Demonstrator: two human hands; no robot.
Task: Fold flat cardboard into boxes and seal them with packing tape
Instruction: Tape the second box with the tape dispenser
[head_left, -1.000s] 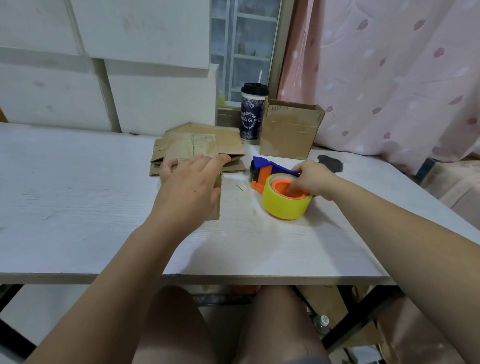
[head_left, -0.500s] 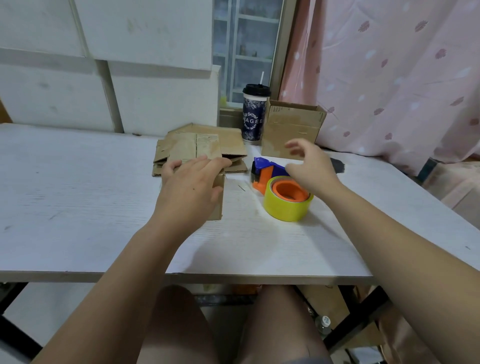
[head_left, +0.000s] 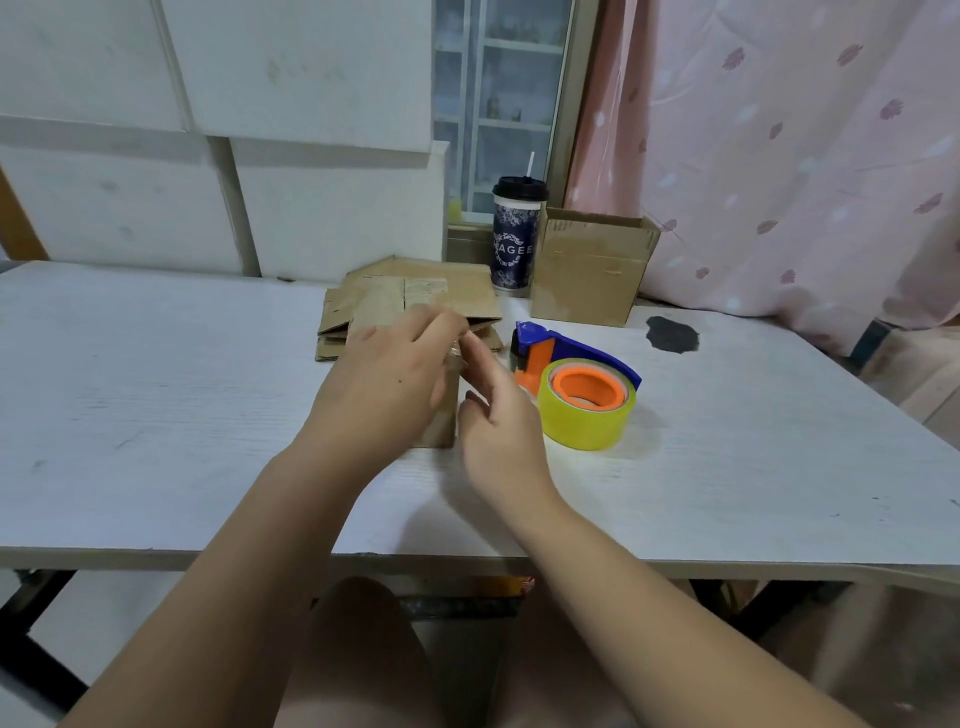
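The left hand (head_left: 389, 379) grips the cardboard piece (head_left: 440, 423) at its far edge, the right hand (head_left: 498, 421) loosely spread beside it, so it is best steadied before the flaps are opened.

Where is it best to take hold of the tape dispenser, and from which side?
Probably the orange handle of the tape dispenser, from above with the right hand: it lies on its side, and the handle sticks out beyond the yellow roll.
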